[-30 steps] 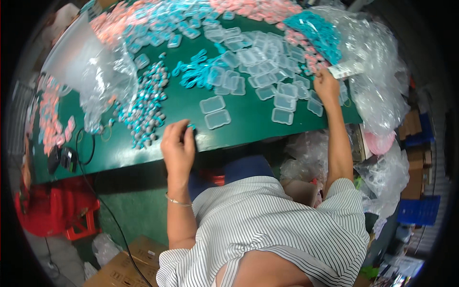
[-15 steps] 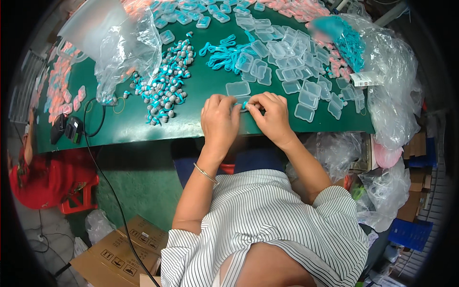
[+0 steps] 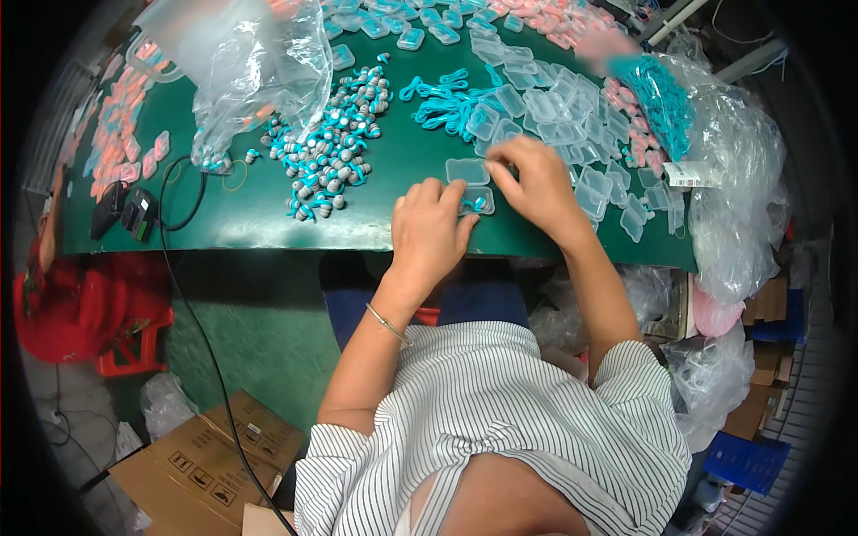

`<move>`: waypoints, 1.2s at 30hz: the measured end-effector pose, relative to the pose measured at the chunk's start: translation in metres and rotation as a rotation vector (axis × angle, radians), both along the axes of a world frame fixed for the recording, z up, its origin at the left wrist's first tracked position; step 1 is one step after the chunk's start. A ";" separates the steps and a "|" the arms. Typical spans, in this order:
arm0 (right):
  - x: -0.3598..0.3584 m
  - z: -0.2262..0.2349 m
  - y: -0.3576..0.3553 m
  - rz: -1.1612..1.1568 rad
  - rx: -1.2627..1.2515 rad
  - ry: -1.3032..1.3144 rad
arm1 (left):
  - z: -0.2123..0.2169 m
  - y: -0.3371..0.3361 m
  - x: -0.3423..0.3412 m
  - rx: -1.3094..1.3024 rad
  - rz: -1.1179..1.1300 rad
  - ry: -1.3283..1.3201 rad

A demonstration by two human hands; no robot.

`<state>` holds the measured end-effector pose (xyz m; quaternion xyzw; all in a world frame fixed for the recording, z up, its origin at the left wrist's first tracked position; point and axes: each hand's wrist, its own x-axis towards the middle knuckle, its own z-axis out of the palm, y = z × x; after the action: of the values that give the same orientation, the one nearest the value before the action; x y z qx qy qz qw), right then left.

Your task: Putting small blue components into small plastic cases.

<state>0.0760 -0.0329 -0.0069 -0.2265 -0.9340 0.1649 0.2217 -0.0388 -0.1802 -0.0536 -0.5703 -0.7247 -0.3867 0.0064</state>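
both hands pinching small clear case holding teal piece, empty clear cases beside

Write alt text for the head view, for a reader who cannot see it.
A person's left hand and right hand meet over a small clear plastic case on a green table. A heap of blue-and-grey earplugs lies to the left, and empty clear cases are spread to the right.

A red stool and cardboard boxes sit below the green table.
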 end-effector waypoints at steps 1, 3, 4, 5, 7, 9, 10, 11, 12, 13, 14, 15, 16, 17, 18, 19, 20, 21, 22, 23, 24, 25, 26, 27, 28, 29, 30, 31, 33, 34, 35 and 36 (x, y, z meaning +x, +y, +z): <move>-0.008 0.004 0.006 0.030 0.161 0.040 | 0.000 0.000 0.000 0.003 0.001 -0.001; -0.026 -0.003 0.022 0.045 0.241 0.050 | -0.001 0.000 -0.001 0.007 -0.006 -0.011; -0.033 -0.009 0.030 0.059 0.320 0.062 | 0.000 0.000 -0.001 0.011 -0.004 -0.011; -0.033 -0.016 0.039 0.041 0.298 0.000 | 0.000 0.000 -0.001 0.012 -0.017 -0.024; -0.029 -0.022 0.051 0.048 0.288 -0.013 | -0.001 -0.002 -0.003 0.011 -0.013 -0.040; -0.021 -0.021 0.059 0.055 0.258 -0.002 | -0.001 -0.002 -0.002 0.038 -0.030 -0.065; -0.017 -0.021 0.059 0.063 0.258 -0.003 | -0.002 -0.003 -0.003 0.038 -0.022 -0.066; -0.014 -0.021 0.058 0.039 0.236 -0.023 | -0.002 -0.004 -0.004 0.040 -0.019 -0.061; -0.011 -0.020 0.057 0.009 0.215 -0.045 | -0.002 -0.004 -0.003 0.042 -0.022 -0.056; -0.011 -0.018 0.057 0.010 0.216 -0.048 | -0.002 -0.004 -0.003 0.043 -0.021 -0.059; -0.012 -0.016 0.056 0.025 0.232 -0.021 | -0.002 -0.004 -0.003 0.039 -0.018 -0.056; -0.014 -0.014 0.055 0.039 0.248 0.009 | -0.003 -0.004 -0.004 0.035 -0.017 -0.051; -0.015 -0.013 0.056 0.038 0.249 0.010 | -0.002 -0.004 -0.004 0.036 -0.018 -0.050; -0.017 -0.012 0.057 0.045 0.272 -0.042 | -0.002 -0.004 -0.003 0.030 -0.024 -0.059; -0.018 -0.011 0.058 0.052 0.295 -0.093 | -0.002 -0.004 -0.004 0.025 -0.029 -0.067; -0.019 -0.013 0.060 0.052 0.296 -0.090 | -0.001 -0.004 -0.004 0.026 -0.029 -0.064; -0.020 -0.016 0.063 0.029 0.319 -0.151 | -0.001 -0.004 -0.004 0.026 -0.037 -0.074; -0.020 -0.016 0.062 0.008 0.341 -0.215 | -0.001 -0.005 -0.004 0.025 -0.043 -0.087; -0.020 -0.015 0.061 0.008 0.341 -0.214 | -0.002 -0.006 -0.004 0.025 -0.042 -0.086; -0.019 -0.013 0.060 0.027 0.355 -0.211 | -0.003 -0.006 -0.004 0.040 -0.044 -0.092; -0.019 -0.012 0.057 0.048 0.369 -0.208 | -0.003 -0.006 -0.004 0.054 -0.044 -0.099; -0.017 -0.014 0.056 0.050 0.369 -0.208 | -0.003 -0.006 -0.004 0.054 -0.042 -0.099; -0.013 -0.016 0.055 0.065 0.357 -0.178 | -0.004 -0.006 -0.004 0.059 -0.044 -0.100; -0.011 -0.017 0.053 0.077 0.345 -0.149 | -0.004 -0.007 -0.004 0.062 -0.048 -0.103; -0.009 -0.017 0.051 0.077 0.343 -0.151 | -0.004 -0.007 -0.004 0.061 -0.049 -0.105; -0.008 -0.016 0.049 0.092 0.358 -0.123 | -0.003 -0.007 -0.004 0.059 -0.051 -0.104; -0.008 -0.015 0.048 0.107 0.374 -0.094 | -0.003 -0.006 -0.005 0.059 -0.053 -0.103; -0.008 -0.013 0.046 0.107 0.373 -0.095 | -0.002 -0.006 -0.005 0.059 -0.054 -0.104; -0.010 -0.009 0.040 0.165 0.206 0.137 | -0.002 -0.007 -0.006 0.050 -0.055 -0.113; -0.009 -0.007 0.034 0.169 0.203 0.137 | -0.004 -0.008 -0.007 0.048 -0.050 -0.113; -0.005 -0.006 0.024 0.207 0.041 0.202 | -0.005 -0.007 -0.008 0.056 -0.054 -0.123; 0.000 -0.005 0.015 0.238 -0.119 0.262 | -0.006 -0.007 -0.007 0.065 -0.063 -0.136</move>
<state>0.0757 -0.0175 -0.0120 -0.1039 -0.9058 0.2731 0.3067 -0.0462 -0.1867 -0.0592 -0.5648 -0.6920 -0.4481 -0.0365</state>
